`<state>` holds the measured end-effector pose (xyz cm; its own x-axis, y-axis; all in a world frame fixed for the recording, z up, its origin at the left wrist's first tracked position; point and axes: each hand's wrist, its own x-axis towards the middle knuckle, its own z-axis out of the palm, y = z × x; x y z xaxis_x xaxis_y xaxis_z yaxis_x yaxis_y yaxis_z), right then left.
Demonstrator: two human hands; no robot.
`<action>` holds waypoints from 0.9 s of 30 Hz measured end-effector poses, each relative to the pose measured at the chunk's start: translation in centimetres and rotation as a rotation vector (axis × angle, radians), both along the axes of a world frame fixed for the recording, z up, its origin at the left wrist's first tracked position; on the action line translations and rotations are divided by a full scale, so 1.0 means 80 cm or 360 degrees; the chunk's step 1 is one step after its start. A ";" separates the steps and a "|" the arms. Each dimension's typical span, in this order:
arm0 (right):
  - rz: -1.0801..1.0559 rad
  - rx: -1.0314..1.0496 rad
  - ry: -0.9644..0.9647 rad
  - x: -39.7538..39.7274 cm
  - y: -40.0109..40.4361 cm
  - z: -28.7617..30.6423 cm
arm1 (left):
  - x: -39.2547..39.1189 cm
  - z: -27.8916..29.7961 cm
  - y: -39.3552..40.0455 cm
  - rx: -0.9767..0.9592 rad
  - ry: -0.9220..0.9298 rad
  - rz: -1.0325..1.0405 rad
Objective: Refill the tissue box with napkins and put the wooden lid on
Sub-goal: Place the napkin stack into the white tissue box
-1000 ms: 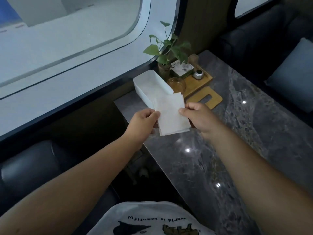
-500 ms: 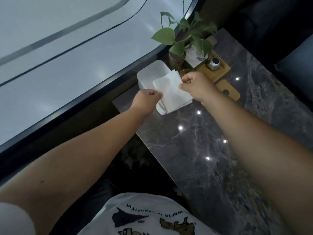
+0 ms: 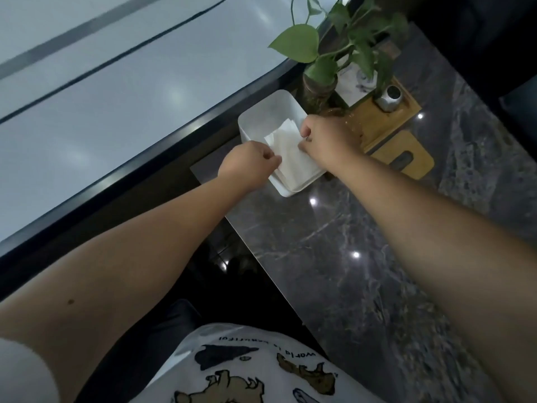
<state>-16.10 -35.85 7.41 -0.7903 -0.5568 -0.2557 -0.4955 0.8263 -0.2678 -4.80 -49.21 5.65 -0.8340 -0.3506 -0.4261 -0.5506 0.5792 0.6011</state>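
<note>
The white tissue box (image 3: 268,112) stands open at the near left corner of the dark marble table (image 3: 334,257), close to the window. A stack of white napkins (image 3: 290,152) lies partly inside it, tilted over the near rim. My left hand (image 3: 247,162) pinches the stack's left edge. My right hand (image 3: 325,138) grips its right edge from above. The wooden lid (image 3: 418,154), with a dark slot in it, lies flat on the table just right of the box, apart from both hands.
A potted green plant (image 3: 334,45) stands right behind the box. Next to it a wooden tray (image 3: 380,112) holds a small metal pot (image 3: 390,97) and a white card. The window ledge runs along the left. A dark seat lies beyond the table.
Both hands have carried the napkin stack forward from above the table's near part and lowered it into the box. My head has leaned closer over the table.
</note>
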 end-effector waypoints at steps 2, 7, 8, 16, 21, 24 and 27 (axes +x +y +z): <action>0.0046 0.0029 0.0027 -0.002 -0.003 -0.005 | -0.004 -0.001 -0.001 -0.0047 -0.0056 -0.0074; 0.0151 0.0086 0.0068 0.000 -0.007 -0.019 | -0.006 -0.003 0.006 -0.0054 -0.0118 -0.0138; 0.0171 0.0097 0.0082 0.001 -0.006 -0.022 | -0.007 -0.004 0.007 -0.0050 -0.0139 -0.0145; 0.0260 0.0218 0.0172 0.007 -0.007 -0.029 | -0.005 -0.001 0.001 -0.0277 -0.0153 -0.0412; 0.0215 0.0219 0.0144 0.015 -0.007 -0.028 | 0.006 0.005 -0.002 -0.0439 -0.0052 -0.0638; 0.0160 -0.0028 -0.0028 0.024 0.004 -0.021 | 0.018 0.007 -0.004 -0.0653 0.0090 -0.0656; 0.0203 -0.0185 -0.0023 0.036 0.026 -0.008 | 0.026 0.007 -0.007 -0.0870 0.0422 -0.0740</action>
<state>-13.23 -33.75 6.76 -0.7080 -0.6788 -0.1948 -0.5898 0.7201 -0.3657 -2.72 -49.80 6.19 -0.9975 -0.0417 -0.0578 -0.0544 0.9691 0.2405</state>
